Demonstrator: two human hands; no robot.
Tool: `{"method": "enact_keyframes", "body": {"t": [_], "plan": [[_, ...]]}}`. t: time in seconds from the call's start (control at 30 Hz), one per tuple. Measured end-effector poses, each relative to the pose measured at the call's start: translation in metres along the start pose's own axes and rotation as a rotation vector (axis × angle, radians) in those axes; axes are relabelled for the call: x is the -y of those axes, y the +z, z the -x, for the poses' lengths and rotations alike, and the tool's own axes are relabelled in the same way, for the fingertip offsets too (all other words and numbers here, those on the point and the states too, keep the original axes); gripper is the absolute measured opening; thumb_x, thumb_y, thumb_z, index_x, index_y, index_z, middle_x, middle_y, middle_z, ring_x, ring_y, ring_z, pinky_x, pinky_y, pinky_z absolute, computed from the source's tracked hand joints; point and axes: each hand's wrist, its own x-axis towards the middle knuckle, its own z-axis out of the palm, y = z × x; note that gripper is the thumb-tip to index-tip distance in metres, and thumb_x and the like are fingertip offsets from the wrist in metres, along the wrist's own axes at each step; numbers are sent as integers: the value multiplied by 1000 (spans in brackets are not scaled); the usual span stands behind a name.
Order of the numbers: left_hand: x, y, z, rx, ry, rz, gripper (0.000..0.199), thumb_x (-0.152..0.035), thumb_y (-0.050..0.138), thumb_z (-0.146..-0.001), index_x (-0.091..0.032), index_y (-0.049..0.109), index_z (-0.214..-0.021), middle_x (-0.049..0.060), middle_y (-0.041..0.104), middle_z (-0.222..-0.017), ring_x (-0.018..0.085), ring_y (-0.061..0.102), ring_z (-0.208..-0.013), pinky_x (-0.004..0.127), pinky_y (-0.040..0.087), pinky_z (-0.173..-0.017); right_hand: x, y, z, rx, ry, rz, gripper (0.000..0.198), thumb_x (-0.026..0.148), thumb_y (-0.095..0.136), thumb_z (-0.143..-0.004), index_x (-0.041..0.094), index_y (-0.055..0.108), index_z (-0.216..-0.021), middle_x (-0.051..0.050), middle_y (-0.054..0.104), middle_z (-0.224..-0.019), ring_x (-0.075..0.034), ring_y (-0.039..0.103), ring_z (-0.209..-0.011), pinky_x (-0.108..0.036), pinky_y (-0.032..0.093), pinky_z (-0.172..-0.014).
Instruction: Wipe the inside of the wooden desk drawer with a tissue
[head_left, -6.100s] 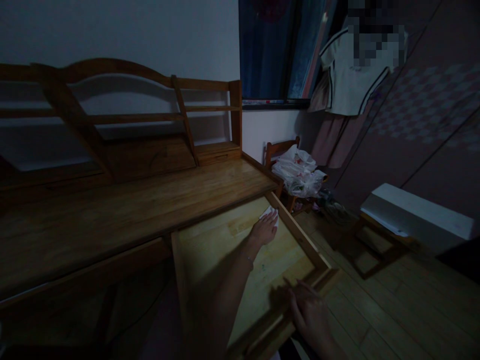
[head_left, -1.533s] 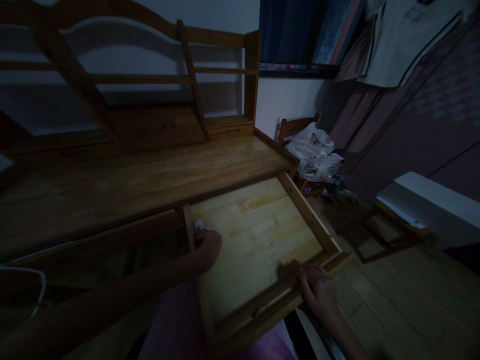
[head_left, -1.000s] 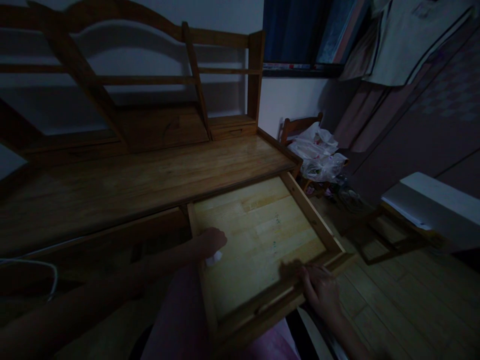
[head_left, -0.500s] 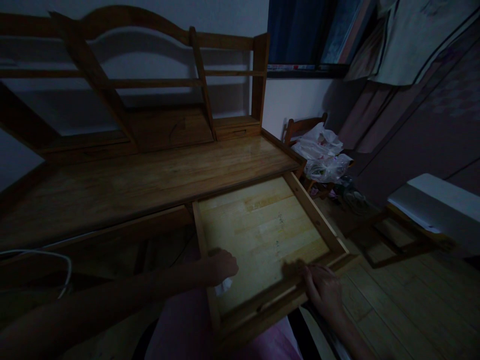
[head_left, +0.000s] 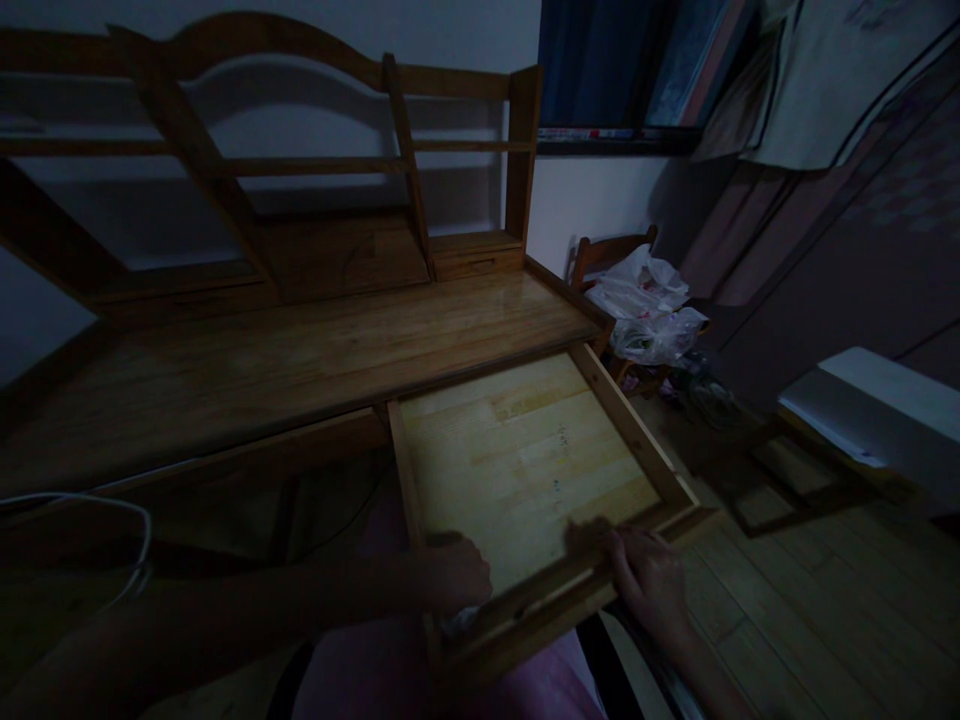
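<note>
A wooden drawer point(head_left: 510, 440) is pulled out from the desk, its pale bottom marked with a few dark specks. My left hand point(head_left: 456, 575) is closed low inside it, near the front left corner. Under the fingers a bit of white tissue or cloth point(head_left: 461, 620) shows; most of it is hidden by the hand. My right hand point(head_left: 646, 572) grips the top edge of the drawer's front panel, close to its right corner, with the fingers bent over the rim.
The wooden desk point(head_left: 315, 350) carries a shelf unit point(head_left: 416, 170) at its back. A white cable point(head_left: 142, 530) hangs at the left. Right of the desk, a chair point(head_left: 615, 250) holds plastic bags point(head_left: 645, 300). A white box-like object point(head_left: 885, 400) rests on a stool farther right.
My left hand has moved toward the drawer's front and slightly right, taking the white tissue or cloth along. My right hand has stayed on the drawer's front edge.
</note>
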Motion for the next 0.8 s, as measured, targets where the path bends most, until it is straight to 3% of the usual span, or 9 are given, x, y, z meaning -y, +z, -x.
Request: {"method": "enact_keyframes", "body": {"t": [0.1,0.23,0.47,0.8], "plan": [[-4,3,1,26,21,-32,11,-16,73,-77,-18,72,-66,7,71,-59,25,65,-48,37,52,-46,-1,1,0,9,-3,-12,33,25,46,-101,17,70,-80,-7,73,-80,-22,68,-79,-38,47,-87],[-5,-13,4,-7,107,-7,9,-18,75,-76,-18,72,-68,5,73,-64,23,68,-54,33,46,-43,-1,1,1,-5,-17,12,34,25,45,-101,15,71,-81,-8,73,-80,-23,68,-78,-39,46,-86],[1,-30,-4,96,113,47,12,-26,71,-80,-17,75,-73,7,74,-68,21,65,-52,32,28,-36,-2,2,1,-23,-35,54,34,26,44,-101,17,70,-81,-7,73,-80,-23,68,-77,-38,47,-85],[12,-32,-40,-144,136,162,10,-24,65,-84,-21,74,-80,4,75,-74,18,68,-64,29,36,-47,-3,3,1,-25,-37,46,34,26,45,-101,17,71,-81,-7,74,-81,-22,69,-77,-38,48,-87]]}}
